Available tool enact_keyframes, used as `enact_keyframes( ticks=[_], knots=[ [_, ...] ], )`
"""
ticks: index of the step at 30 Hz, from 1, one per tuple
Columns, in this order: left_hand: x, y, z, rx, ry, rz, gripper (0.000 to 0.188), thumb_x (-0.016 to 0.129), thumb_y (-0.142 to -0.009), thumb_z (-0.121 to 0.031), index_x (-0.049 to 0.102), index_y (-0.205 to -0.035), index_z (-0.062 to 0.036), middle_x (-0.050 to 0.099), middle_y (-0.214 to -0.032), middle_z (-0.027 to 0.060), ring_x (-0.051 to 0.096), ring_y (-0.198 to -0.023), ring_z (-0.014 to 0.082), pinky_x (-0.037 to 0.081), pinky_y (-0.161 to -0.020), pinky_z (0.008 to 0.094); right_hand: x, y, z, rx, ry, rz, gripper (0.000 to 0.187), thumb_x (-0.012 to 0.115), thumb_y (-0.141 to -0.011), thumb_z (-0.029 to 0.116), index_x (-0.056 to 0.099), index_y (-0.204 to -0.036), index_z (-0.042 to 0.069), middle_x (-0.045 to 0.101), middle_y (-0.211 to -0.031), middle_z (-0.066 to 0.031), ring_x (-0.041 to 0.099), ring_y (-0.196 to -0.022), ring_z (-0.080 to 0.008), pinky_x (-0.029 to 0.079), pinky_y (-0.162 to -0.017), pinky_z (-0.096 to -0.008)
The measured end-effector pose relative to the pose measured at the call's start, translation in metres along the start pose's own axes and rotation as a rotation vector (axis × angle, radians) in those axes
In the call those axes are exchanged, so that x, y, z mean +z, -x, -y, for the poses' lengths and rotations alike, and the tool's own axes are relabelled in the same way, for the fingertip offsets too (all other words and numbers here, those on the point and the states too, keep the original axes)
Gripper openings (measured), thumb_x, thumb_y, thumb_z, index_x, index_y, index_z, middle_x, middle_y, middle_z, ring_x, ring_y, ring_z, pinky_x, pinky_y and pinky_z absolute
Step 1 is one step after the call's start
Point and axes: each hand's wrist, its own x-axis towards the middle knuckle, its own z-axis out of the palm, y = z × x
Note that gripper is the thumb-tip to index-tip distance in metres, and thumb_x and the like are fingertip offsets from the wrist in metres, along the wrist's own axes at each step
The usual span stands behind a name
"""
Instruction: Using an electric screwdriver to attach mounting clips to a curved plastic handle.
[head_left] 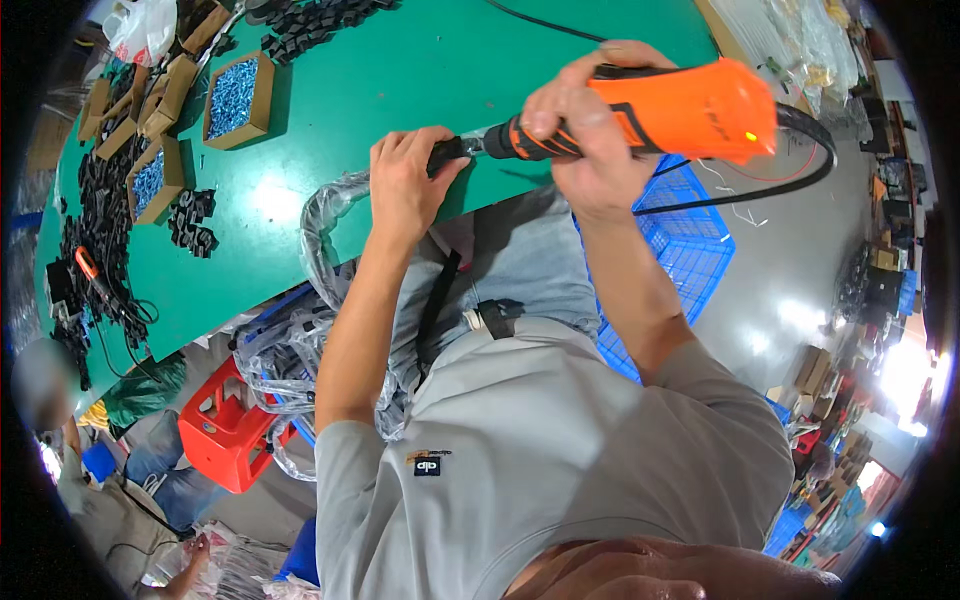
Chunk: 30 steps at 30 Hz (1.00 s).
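My right hand (pixel 595 140) is wrapped round an orange and black electric screwdriver (pixel 700 108), held sideways with its tip toward the left. My left hand (pixel 403 188) grips a small black plastic part (pixel 446 153) between thumb and fingers. The screwdriver's tip meets this part, or comes very close to it; the exact contact is too small to make out. From under my left hand a bent tube wrapped in clear plastic (pixel 318 225) runs down off the table's near edge. A black cable (pixel 820 150) loops from the screwdriver's rear end.
On the green table (pixel 330 90) stand cardboard boxes of blue screws (pixel 233 98), beside heaps of black plastic parts (pixel 100 200). Another orange-handled tool (pixel 87 263) lies at left. Below are a red stool (pixel 225 430), more wrapped tubes (pixel 290 355) and a blue crate (pixel 690 235). Another person (pixel 130 510) sits lower left.
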Motion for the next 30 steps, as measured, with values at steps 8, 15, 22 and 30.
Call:
enact_keyframes(
  ticks=[8,15,22,30],
  knots=[
    [-0.001,0.001,-0.002,-0.076,0.039,0.001,0.035,0.087,-0.073,-0.018,0.069,-0.102,-0.0102,0.072,-0.093,0.0034,0.063,-0.091,0.0267,0.045,-0.086,0.0398,0.007,0.002,-0.035,0.037,0.12,0.072,0.043,0.07,-0.084,-0.01,0.053,-0.122,-0.001,0.06,-0.075,-0.0049,0.059,-0.061,-0.0099,0.048,-0.053,-0.0255],
    [-0.001,-0.001,-0.002,-0.062,0.05,-0.01,0.034,0.086,-0.074,-0.018,0.068,-0.102,-0.0099,0.071,-0.092,0.0038,0.062,-0.091,0.0265,0.045,-0.084,0.0406,0.007,0.002,-0.048,0.084,0.142,0.08,0.041,0.072,-0.083,-0.009,0.054,-0.119,-0.001,0.06,-0.074,-0.0028,0.057,-0.06,-0.0081,0.045,-0.054,-0.0237],
    [0.0,0.003,-0.001,-0.064,0.016,-0.005,0.034,0.085,-0.076,-0.019,0.073,-0.107,-0.0109,0.064,-0.097,0.0046,0.058,-0.09,0.0246,0.043,-0.08,0.0394,0.003,0.0,-0.05,0.06,0.345,0.383,0.039,0.065,-0.088,-0.009,0.048,-0.122,0.002,0.059,-0.076,-0.0099,0.062,-0.063,-0.0157,0.056,-0.058,-0.0323],
    [0.002,0.001,0.0,-0.055,0.004,0.008,0.032,0.082,-0.078,-0.017,0.073,-0.108,-0.0103,0.062,-0.097,0.0044,0.057,-0.092,0.0251,0.041,-0.079,0.0399,0.001,-0.005,-0.06,0.236,0.195,0.366,0.03,0.074,-0.084,0.0,0.061,-0.112,-0.002,0.062,-0.084,-0.0039,0.058,-0.071,-0.0084,0.047,-0.062,-0.0251]
  ],
)
